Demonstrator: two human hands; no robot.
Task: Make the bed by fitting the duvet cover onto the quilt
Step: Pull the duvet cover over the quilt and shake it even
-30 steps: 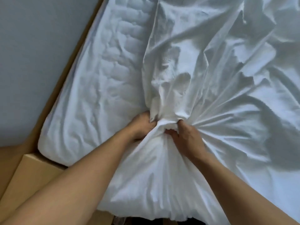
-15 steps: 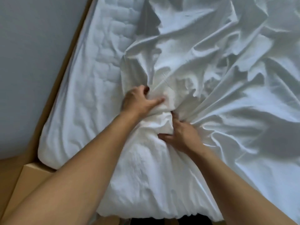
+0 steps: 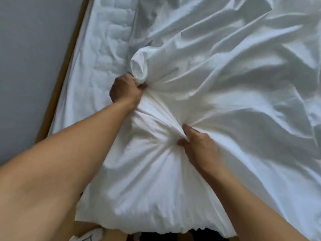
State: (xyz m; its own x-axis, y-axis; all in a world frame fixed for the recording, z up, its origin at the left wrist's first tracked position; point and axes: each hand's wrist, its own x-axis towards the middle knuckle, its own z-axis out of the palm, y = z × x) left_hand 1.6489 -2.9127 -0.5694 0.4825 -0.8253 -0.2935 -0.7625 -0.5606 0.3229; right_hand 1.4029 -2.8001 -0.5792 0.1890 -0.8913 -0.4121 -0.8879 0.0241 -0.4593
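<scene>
White cotton fills most of the view: the duvet cover (image 3: pixel 217 70) lies rumpled across the bed, bunched over the padded quilt (image 3: pixel 139 180), which bulges inside it at the near edge. Left hand (image 3: pixel 124 90) has its fingers (image 3: pixel 141 86) curled tight round a gathered fold of the cover just beside the quilted mattress (image 3: pixel 104 54), while the right hand (image 3: pixel 198 146), nearer and apart from the left, pinches another gather of cloth between thumb and fingers (image 3: pixel 187 128), creases fanning out from both grips. Along the left runs the wooden bed frame (image 3: pixel 60 80) against a grey wall (image 3: pixel 31 58).
</scene>
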